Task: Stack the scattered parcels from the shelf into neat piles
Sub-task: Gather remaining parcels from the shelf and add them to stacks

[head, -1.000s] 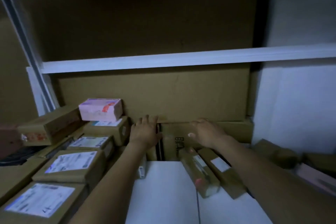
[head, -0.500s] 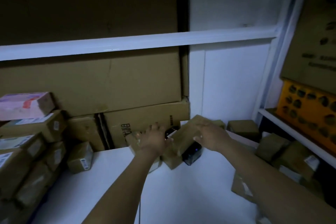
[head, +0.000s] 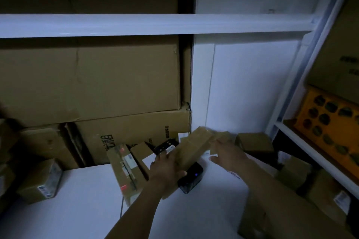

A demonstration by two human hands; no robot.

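A long brown cardboard parcel [head: 194, 145] is held tilted above the white shelf board [head: 83, 194]. My left hand [head: 165, 172] grips its near end from below. My right hand [head: 229, 153] is at the parcel's right side with fingers spread; I cannot tell whether it touches the parcel. Under the parcel lies a black box [head: 191, 179] with a small blue light. To the left lie a long taped parcel [head: 124, 170] and a smaller brown parcel [head: 141, 156].
Big cartons [head: 93, 83] fill the back of the shelf. Small parcels [head: 40, 180] stand at the left, and several more [head: 254, 140] lie at the right. A yellow crate [head: 330, 120] sits on the side rack. A shelf beam [head: 155, 24] runs overhead.
The view swung right from the left-hand piles. Both hands left the back carton and took up the long brown parcel, which is now lifted higher above the black box.
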